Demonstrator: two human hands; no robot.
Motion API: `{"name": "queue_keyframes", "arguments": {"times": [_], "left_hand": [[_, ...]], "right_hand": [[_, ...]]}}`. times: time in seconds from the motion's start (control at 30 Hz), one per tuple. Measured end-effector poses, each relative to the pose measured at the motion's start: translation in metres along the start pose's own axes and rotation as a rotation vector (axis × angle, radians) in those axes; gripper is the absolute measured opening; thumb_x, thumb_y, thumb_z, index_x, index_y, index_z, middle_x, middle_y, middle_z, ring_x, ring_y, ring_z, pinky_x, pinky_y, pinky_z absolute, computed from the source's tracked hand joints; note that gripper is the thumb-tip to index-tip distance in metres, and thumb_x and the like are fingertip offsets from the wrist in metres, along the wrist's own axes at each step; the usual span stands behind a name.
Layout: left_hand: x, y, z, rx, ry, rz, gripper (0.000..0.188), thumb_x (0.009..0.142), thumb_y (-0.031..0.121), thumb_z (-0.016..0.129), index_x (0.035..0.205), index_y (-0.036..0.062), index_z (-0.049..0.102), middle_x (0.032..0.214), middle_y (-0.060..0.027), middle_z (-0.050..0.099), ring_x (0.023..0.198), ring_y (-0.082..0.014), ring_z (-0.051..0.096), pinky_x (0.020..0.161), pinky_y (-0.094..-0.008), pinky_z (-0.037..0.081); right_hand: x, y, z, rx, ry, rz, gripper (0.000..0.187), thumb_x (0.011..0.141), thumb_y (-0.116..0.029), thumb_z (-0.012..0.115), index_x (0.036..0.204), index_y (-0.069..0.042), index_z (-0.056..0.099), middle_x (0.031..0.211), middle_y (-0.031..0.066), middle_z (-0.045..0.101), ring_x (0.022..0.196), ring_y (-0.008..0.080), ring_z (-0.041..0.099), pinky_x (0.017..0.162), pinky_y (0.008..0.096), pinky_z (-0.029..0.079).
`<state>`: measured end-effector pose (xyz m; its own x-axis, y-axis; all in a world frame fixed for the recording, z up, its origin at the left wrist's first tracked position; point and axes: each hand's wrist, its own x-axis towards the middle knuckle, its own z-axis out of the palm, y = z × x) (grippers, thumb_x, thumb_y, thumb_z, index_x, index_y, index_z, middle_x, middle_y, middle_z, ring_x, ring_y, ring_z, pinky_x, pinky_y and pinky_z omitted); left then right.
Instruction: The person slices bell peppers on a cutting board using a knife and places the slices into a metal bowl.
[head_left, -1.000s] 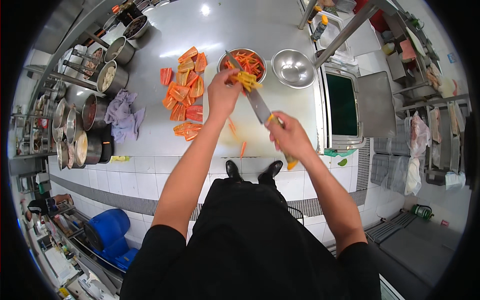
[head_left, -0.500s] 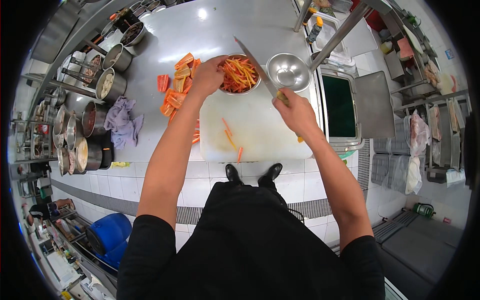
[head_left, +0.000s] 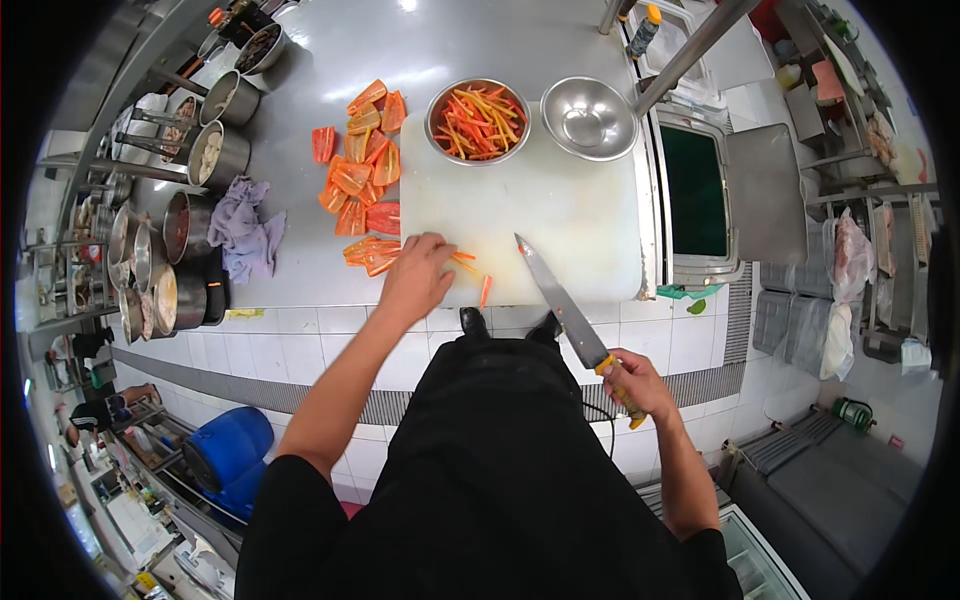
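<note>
Left hand on carrot strips; right hand holds knife.

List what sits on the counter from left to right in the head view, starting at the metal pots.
Metal pots → purple cloth → orange pepper pieces → left hand → bowl of pepper strips → knife → empty steel bowl → right hand, which grips the knife's handle off the counter's near edge.
</note>
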<state>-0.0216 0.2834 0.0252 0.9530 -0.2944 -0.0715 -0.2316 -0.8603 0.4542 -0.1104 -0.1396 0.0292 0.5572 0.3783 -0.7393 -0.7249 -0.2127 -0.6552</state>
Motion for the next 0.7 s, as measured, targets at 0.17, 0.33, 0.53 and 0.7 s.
{"name": "queue_keyframes", "arguments": {"times": [0.17,0.33,0.53,0.7], "left_hand": [[-0.024,0.054,0.028,-0.147,0.143,-0.313,0.055,0.084,0.022,0.081,0.131,0.0003,0.065,0.123,-0.0156,0.059,0.119,-0.0362,0.055,0.102,-0.0454,0.049],[-0.014,0.068,0.052,-0.317,0.305,-0.298,0.032,0.088,0.008,0.074,0.119,0.0021,0.069,0.108,-0.0159,0.065,0.089,-0.0361,0.068,0.081,-0.0430,0.056],[-0.003,0.033,0.063,-0.447,0.509,-0.309,0.023,0.089,0.008,0.074,0.111,0.0014,0.073,0.093,-0.0137,0.069,0.082,-0.0302,0.070,0.075,-0.0401,0.057],[0.074,0.041,-0.020,-0.390,0.529,-0.228,0.025,0.091,0.012,0.074,0.113,0.0013,0.072,0.094,-0.0131,0.070,0.083,-0.0246,0.071,0.073,-0.0366,0.056]], "right_hand": [[0.023,0.020,0.030,0.110,-0.034,0.022,0.028,0.104,-0.021,0.063,0.126,-0.004,0.065,0.075,0.0017,0.063,0.055,0.0086,0.056,0.051,0.0237,0.045],[0.052,0.015,0.063,0.070,-0.107,-0.034,0.028,0.104,-0.023,0.063,0.126,-0.005,0.064,0.075,0.0014,0.062,0.055,0.0086,0.056,0.052,0.0240,0.046],[0.060,-0.016,0.092,0.032,-0.049,-0.170,0.027,0.102,-0.026,0.065,0.120,-0.006,0.066,0.074,-0.0005,0.060,0.057,0.0075,0.055,0.052,0.0242,0.046],[0.066,-0.095,0.095,-0.045,0.036,-0.253,0.028,0.101,-0.026,0.067,0.120,-0.007,0.068,0.072,-0.0002,0.060,0.058,0.0075,0.056,0.052,0.0253,0.046]]}}
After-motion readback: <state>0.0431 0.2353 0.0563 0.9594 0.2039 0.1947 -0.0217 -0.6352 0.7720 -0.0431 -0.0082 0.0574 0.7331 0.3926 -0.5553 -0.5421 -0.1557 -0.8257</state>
